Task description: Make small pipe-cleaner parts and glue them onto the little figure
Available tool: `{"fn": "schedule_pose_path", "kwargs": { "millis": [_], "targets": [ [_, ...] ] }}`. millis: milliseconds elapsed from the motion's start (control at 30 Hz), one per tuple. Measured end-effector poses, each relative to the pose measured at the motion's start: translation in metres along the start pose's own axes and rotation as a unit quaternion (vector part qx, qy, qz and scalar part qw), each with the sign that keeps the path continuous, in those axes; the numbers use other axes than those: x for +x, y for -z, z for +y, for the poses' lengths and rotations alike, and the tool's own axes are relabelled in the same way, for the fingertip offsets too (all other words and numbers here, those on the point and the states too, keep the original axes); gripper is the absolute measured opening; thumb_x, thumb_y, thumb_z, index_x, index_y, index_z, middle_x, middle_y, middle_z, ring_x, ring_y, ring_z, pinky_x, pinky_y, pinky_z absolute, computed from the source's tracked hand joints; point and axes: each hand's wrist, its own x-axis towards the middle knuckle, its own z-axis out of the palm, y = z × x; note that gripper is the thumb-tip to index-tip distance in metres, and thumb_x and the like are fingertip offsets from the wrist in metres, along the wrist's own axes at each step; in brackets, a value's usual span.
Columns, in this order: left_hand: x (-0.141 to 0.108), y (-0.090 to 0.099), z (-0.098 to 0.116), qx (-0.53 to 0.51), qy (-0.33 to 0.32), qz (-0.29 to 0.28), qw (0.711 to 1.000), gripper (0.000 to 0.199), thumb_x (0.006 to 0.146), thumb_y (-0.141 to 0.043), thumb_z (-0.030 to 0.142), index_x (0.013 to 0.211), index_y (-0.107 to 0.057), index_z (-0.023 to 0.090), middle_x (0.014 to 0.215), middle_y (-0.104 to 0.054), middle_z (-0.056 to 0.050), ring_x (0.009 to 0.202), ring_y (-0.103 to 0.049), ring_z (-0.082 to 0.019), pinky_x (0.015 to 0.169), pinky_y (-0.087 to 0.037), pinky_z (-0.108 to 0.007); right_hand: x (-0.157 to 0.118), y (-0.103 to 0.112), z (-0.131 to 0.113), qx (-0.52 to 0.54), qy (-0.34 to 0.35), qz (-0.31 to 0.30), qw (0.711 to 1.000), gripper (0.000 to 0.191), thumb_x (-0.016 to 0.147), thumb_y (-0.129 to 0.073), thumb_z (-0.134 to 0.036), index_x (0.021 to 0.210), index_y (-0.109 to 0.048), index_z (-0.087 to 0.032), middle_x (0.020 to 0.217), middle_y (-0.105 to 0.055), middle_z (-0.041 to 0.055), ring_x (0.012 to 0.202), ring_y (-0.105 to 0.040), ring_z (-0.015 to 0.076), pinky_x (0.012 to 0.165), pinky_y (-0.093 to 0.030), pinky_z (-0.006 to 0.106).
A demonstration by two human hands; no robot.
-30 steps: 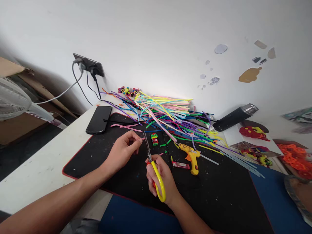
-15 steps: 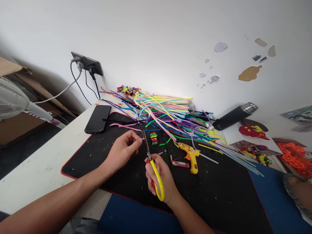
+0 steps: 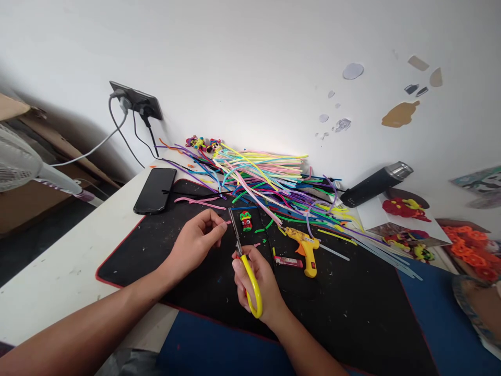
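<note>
My left hand (image 3: 198,239) is closed, thumb and forefinger pinching a short pink pipe cleaner piece (image 3: 229,222) whose tip pokes out. My right hand (image 3: 260,282) grips scissors with yellow handles (image 3: 253,286), fingers wrapped through the loops. The blades point away from me, nearly together, right beside the pink tip; I cannot tell whether they touch it. Just right of the blades lies a small red and green figure (image 3: 246,222) with googly eyes. Tiny pink and green scraps are scattered near it. A pink pipe cleaner (image 3: 199,200) lies beyond my left hand.
Behind is a large heap of coloured pipe cleaners (image 3: 270,169). A yellow glue gun (image 3: 309,256) and a pink lighter (image 3: 288,261) lie to the right on the black mat (image 3: 344,313). A phone (image 3: 155,190) is at left; a dark flask (image 3: 376,185) leans at back right.
The scissor blades, slightly apart before, have come together beside the pink piece. Both hands stay nearly in place, and the view has shifted slightly.
</note>
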Motion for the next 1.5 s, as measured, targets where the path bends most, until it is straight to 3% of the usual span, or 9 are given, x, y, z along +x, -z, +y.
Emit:
{"fn": "schedule_pose_path", "kwargs": {
  "millis": [233,367,433,633,800,967,1067,1200,1500],
  "targets": [
    [-0.002,0.013,0.014,-0.04,-0.056,0.034,0.997,0.024,0.091,-0.072,0.04,0.083,-0.058,0.022,0.062,-0.061,0.005,0.058,-0.055,-0.015,0.06,-0.044,-0.027,0.001,-0.004,0.002,-0.028,-0.01,-0.003,1.0,0.068,0.077,-0.076,-0.079,0.106,-0.049,-0.024,0.055,-0.048,-0.0154,0.025,-0.036,0.0054,0.026,-0.025,0.017],
    [-0.008,0.025,0.026,-0.053,-0.077,0.034,0.995,0.023,0.092,-0.074,0.039,0.084,-0.06,0.022,0.063,-0.062,0.004,0.059,-0.056,-0.015,0.06,-0.045,-0.027,0.001,-0.007,-0.005,-0.161,0.0,-0.007,0.987,0.057,0.086,-0.072,-0.073,0.107,-0.055,-0.023,0.057,-0.05,-0.0121,0.033,-0.044,0.0088,0.036,-0.034,0.021],
    [-0.014,0.028,0.032,-0.055,-0.081,0.029,0.995,0.024,0.091,-0.075,0.04,0.083,-0.061,0.023,0.064,-0.062,0.003,0.059,-0.057,-0.015,0.058,-0.046,-0.027,0.002,-0.011,-0.018,-0.3,0.056,0.007,0.952,0.048,0.09,-0.072,-0.066,0.107,-0.062,-0.022,0.065,-0.06,-0.006,0.048,-0.058,0.0126,0.047,-0.041,0.023],
    [-0.035,0.029,0.052,-0.027,-0.104,0.028,0.994,0.027,0.087,-0.078,0.045,0.076,-0.065,0.024,0.065,-0.063,0.001,0.059,-0.057,-0.017,0.056,-0.049,-0.028,0.025,-0.04,-0.054,-0.63,0.161,-0.001,0.759,0.04,0.099,-0.064,-0.045,0.132,-0.064,-0.023,0.103,-0.08,0.0091,0.093,-0.077,0.0303,0.073,-0.052,0.036],
    [-0.035,0.031,0.055,0.039,-0.059,-0.062,0.996,0.034,0.082,-0.079,0.054,0.073,-0.067,0.023,0.067,-0.066,-0.002,0.061,-0.06,-0.019,0.055,-0.05,-0.028,0.032,-0.043,-0.047,-0.687,0.212,-0.058,0.693,0.027,0.106,-0.055,-0.031,0.127,-0.068,-0.021,0.115,-0.079,0.011,0.105,-0.075,0.0298,0.076,-0.054,0.035],
    [-0.027,0.028,0.044,0.079,-0.021,-0.171,0.982,0.033,0.087,-0.074,0.054,0.08,-0.068,0.022,0.071,-0.069,-0.002,0.065,-0.06,-0.018,0.059,-0.047,-0.026,0.004,-0.018,-0.044,-0.638,0.24,-0.027,0.731,0.025,0.109,-0.053,-0.031,0.11,-0.076,-0.019,0.102,-0.079,0.0102,0.087,-0.074,0.0249,0.071,-0.049,0.032],
    [-0.024,0.022,0.041,0.101,-0.021,-0.203,0.974,0.033,0.09,-0.071,0.053,0.082,-0.068,0.022,0.072,-0.068,-0.001,0.067,-0.058,-0.018,0.06,-0.045,-0.026,-0.009,-0.003,-0.039,-0.518,0.234,-0.002,0.823,0.018,0.104,-0.062,-0.029,0.098,-0.077,-0.021,0.086,-0.077,0.005,0.075,-0.071,0.0199,0.068,-0.047,0.029],
    [-0.023,0.016,0.041,0.136,-0.022,-0.234,0.962,0.03,0.092,-0.069,0.05,0.082,-0.066,0.022,0.068,-0.062,0.002,0.062,-0.051,-0.016,0.056,-0.038,-0.025,-0.019,0.016,-0.031,-0.301,0.138,0.043,0.943,0.019,0.101,-0.063,-0.036,0.099,-0.075,-0.02,0.077,-0.071,0.0006,0.055,-0.063,0.0126,0.056,-0.046,0.025],
    [-0.02,0.003,0.034,0.171,-0.005,-0.309,0.936,0.024,0.095,-0.066,0.044,0.086,-0.066,0.022,0.072,-0.061,0.002,0.065,-0.05,-0.016,0.058,-0.037,-0.024,-0.031,0.03,-0.028,-0.2,0.111,0.021,0.973,0.022,0.097,-0.065,-0.041,0.096,-0.068,-0.019,0.07,-0.065,-0.003,0.047,-0.056,0.0087,0.044,-0.039,0.02]
  ]
}}
